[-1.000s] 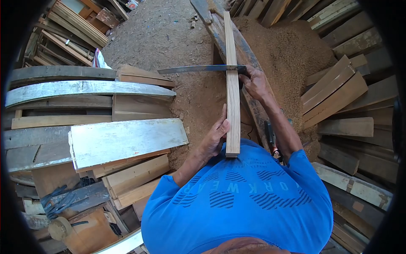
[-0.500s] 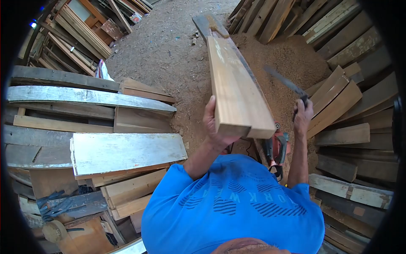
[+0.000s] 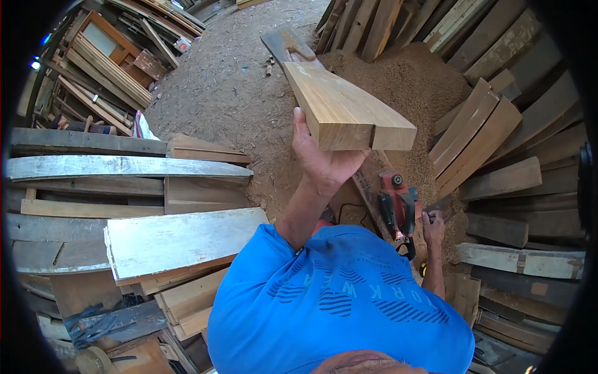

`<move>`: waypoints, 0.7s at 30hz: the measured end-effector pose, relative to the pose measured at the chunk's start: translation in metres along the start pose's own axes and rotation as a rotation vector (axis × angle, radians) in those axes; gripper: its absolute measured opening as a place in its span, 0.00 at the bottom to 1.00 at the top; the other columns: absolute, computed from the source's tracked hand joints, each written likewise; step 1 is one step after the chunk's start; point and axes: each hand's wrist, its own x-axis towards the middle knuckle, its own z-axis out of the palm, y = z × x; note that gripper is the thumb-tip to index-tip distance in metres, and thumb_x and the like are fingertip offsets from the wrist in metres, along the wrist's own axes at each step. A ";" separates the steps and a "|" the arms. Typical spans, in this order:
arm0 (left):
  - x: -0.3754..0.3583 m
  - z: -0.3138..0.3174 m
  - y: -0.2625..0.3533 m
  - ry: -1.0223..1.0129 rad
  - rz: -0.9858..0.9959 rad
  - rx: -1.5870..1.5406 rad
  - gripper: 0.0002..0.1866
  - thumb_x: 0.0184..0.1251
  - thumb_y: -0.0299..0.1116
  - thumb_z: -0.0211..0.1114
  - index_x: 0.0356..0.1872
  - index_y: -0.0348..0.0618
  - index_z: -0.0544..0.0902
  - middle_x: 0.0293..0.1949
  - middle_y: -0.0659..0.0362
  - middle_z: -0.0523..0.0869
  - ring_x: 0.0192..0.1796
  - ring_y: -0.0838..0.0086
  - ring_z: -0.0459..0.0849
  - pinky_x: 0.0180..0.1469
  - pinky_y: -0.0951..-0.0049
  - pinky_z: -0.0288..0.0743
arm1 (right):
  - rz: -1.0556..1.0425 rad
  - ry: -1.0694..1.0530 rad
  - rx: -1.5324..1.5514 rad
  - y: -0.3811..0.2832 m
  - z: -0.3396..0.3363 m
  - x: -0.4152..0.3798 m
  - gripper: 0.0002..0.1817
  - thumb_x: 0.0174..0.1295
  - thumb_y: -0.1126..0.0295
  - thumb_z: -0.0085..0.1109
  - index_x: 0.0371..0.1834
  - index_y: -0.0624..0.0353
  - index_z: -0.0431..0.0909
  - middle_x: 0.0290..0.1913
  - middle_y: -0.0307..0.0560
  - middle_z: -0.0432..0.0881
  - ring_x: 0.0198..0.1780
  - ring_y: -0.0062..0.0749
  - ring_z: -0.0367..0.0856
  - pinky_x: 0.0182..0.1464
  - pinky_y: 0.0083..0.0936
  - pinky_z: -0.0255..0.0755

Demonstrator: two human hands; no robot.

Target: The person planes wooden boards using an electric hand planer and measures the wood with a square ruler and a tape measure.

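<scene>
My left hand [image 3: 325,156] holds up two pale wooden boards [image 3: 339,93] lying side by side. Its thumb is along the left edge, and the palm is under the near end. The near end faces show, with a small step at the seam between them. Lower down on the right, my right hand [image 3: 434,225] has its fingers curled round a long, dark, blade-like tool [image 3: 441,203], mostly hard to make out against the wood behind. Just left of that hand, a red and black electric planer [image 3: 398,202] rests by a long plank [image 3: 370,177].
Stacked old planks [image 3: 87,168] and a whitish board [image 3: 187,240] lie to the left. More timber leans on the right [image 3: 479,134]. A sawdust heap [image 3: 411,81] covers the ground ahead, near a grey bench plank [image 3: 274,42].
My right hand has come down and back with the blade-like tool, to beside the planer. The boards' near end has risen and tilted, showing more of the end faces.
</scene>
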 end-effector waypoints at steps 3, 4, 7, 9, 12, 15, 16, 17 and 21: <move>0.002 0.005 -0.003 0.054 0.028 0.054 0.43 0.72 0.74 0.45 0.77 0.54 0.64 0.68 0.54 0.75 0.70 0.57 0.76 0.68 0.43 0.71 | 0.010 0.010 0.000 0.021 0.001 -0.005 0.15 0.64 0.61 0.71 0.39 0.61 0.78 0.29 0.47 0.83 0.32 0.35 0.82 0.40 0.35 0.77; 0.003 0.005 -0.004 0.047 0.030 0.052 0.43 0.72 0.73 0.45 0.77 0.54 0.64 0.68 0.54 0.75 0.70 0.57 0.76 0.68 0.43 0.71 | 0.006 -0.008 -0.023 0.026 0.000 -0.007 0.15 0.64 0.62 0.71 0.39 0.61 0.77 0.30 0.47 0.83 0.33 0.36 0.83 0.41 0.36 0.77; 0.005 0.004 -0.008 0.046 0.067 0.042 0.42 0.72 0.70 0.51 0.78 0.53 0.65 0.70 0.52 0.74 0.72 0.54 0.74 0.69 0.41 0.70 | -0.001 -0.075 -0.067 0.042 -0.005 -0.015 0.14 0.62 0.65 0.71 0.41 0.61 0.78 0.33 0.50 0.85 0.36 0.41 0.85 0.43 0.38 0.78; 0.007 0.005 -0.010 0.049 0.097 0.067 0.41 0.72 0.68 0.52 0.77 0.53 0.66 0.70 0.52 0.75 0.72 0.54 0.74 0.70 0.41 0.70 | -0.007 -0.132 -0.056 0.052 -0.002 -0.022 0.15 0.61 0.67 0.71 0.45 0.61 0.79 0.36 0.54 0.87 0.39 0.46 0.87 0.46 0.40 0.79; 0.009 0.009 -0.012 0.097 0.170 0.119 0.40 0.72 0.68 0.51 0.75 0.53 0.69 0.69 0.55 0.77 0.71 0.57 0.75 0.72 0.41 0.68 | -0.025 -0.279 -0.089 0.074 0.003 -0.032 0.19 0.60 0.65 0.70 0.53 0.60 0.79 0.44 0.58 0.88 0.47 0.53 0.88 0.51 0.43 0.79; 0.013 0.006 -0.013 0.139 0.177 0.197 0.39 0.71 0.63 0.57 0.75 0.48 0.71 0.74 0.52 0.74 0.77 0.53 0.69 0.77 0.35 0.60 | 0.021 -0.370 -0.296 0.093 -0.007 -0.048 0.24 0.60 0.60 0.68 0.57 0.58 0.79 0.53 0.58 0.86 0.55 0.58 0.84 0.54 0.48 0.78; 0.015 0.009 -0.013 0.149 0.173 0.311 0.42 0.73 0.62 0.55 0.77 0.42 0.64 0.77 0.45 0.66 0.79 0.44 0.62 0.78 0.29 0.52 | -0.021 -0.262 -0.173 0.100 -0.009 -0.061 0.21 0.60 0.61 0.68 0.53 0.59 0.78 0.49 0.60 0.86 0.53 0.57 0.85 0.52 0.48 0.77; 0.016 0.014 -0.017 0.143 0.187 0.436 0.44 0.76 0.61 0.52 0.79 0.35 0.58 0.79 0.38 0.59 0.81 0.35 0.54 0.79 0.23 0.43 | 0.030 -0.269 -0.071 0.105 -0.011 -0.064 0.18 0.59 0.63 0.69 0.49 0.59 0.77 0.45 0.59 0.85 0.49 0.55 0.84 0.50 0.47 0.76; 0.019 0.022 -0.038 0.115 0.326 0.510 0.46 0.76 0.61 0.52 0.80 0.32 0.54 0.79 0.31 0.52 0.81 0.30 0.48 0.74 0.11 0.33 | 0.098 -0.268 -0.093 0.122 -0.014 -0.090 0.17 0.56 0.68 0.69 0.46 0.59 0.76 0.41 0.59 0.84 0.47 0.57 0.84 0.50 0.47 0.76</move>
